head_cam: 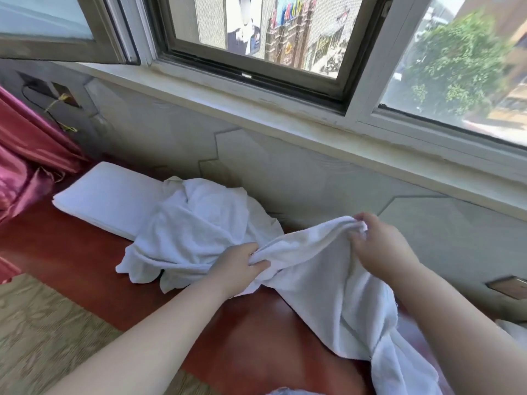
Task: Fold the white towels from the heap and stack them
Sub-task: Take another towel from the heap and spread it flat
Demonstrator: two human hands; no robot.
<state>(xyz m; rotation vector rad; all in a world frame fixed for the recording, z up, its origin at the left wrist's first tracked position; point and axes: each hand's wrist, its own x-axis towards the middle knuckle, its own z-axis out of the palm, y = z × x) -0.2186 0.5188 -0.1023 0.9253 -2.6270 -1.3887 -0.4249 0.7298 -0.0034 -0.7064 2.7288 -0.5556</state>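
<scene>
Head: towel (316,272) in left hand (239,267), right hand (380,246)

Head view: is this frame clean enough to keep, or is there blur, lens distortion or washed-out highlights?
Head view: the wide lens slants and bows the window sill; the tree outside is smeared; the left hand, right hand and the towel they grip are fairly sharp; daylight flattens texture on the folded stack and the heap.

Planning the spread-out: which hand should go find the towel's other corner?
Probably the left hand: it only grips a bunched part of the towel, while the right hand pinches an end.
</scene>
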